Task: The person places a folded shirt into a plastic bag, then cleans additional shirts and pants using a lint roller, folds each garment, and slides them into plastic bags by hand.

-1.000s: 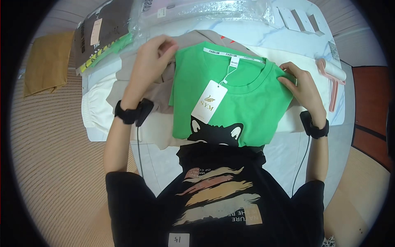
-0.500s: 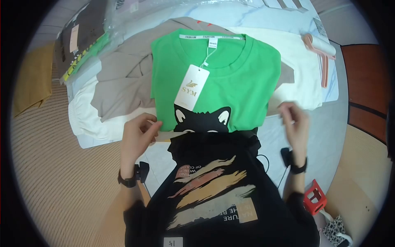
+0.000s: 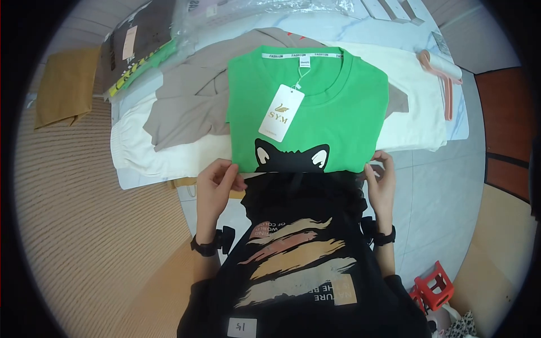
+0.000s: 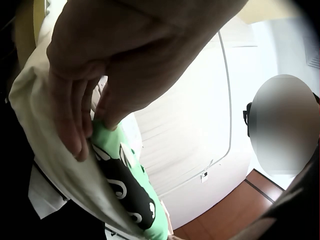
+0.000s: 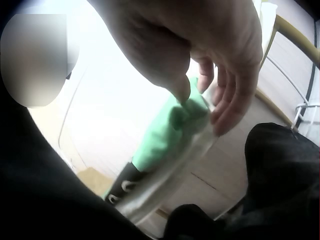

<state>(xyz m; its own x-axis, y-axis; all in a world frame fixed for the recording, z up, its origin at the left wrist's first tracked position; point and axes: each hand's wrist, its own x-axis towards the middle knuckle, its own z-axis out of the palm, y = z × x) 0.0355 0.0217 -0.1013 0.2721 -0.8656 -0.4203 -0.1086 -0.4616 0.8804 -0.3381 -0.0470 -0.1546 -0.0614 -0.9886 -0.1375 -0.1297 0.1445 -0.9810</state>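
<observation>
A green T-shirt [image 3: 352, 121], folded to a rectangle, lies at the table's near edge with its collar at the far side. A white hang tag [image 3: 282, 112] lies on its chest, above a black cat-like print [image 3: 293, 160]. At the near left corner my left hand [image 3: 215, 183] pinches the fabric; the left wrist view shows its thumb against the green cloth [image 4: 106, 134]. My right hand [image 3: 382, 183] pinches the near right corner, thumb on the green cloth [image 5: 160, 132] in the right wrist view. Beneath lie a grey-brown garment [image 3: 189, 104] and a white garment [image 3: 414, 112].
Clear-bagged clothes [image 3: 141, 45] are at the far left, with more clear plastic packaging [image 3: 265, 8] at the back. A lint roller [image 3: 442, 66] lies at the right end of the table [image 3: 459, 118]. A brown folded cloth [image 3: 65, 87] is at left, a red plastic object [image 3: 437, 287] lower right.
Both hands have come down from the shirt's upper part to its near corners. The left reached its corner first; the right, apart from the shirt half a second ago, now pinches the other.
</observation>
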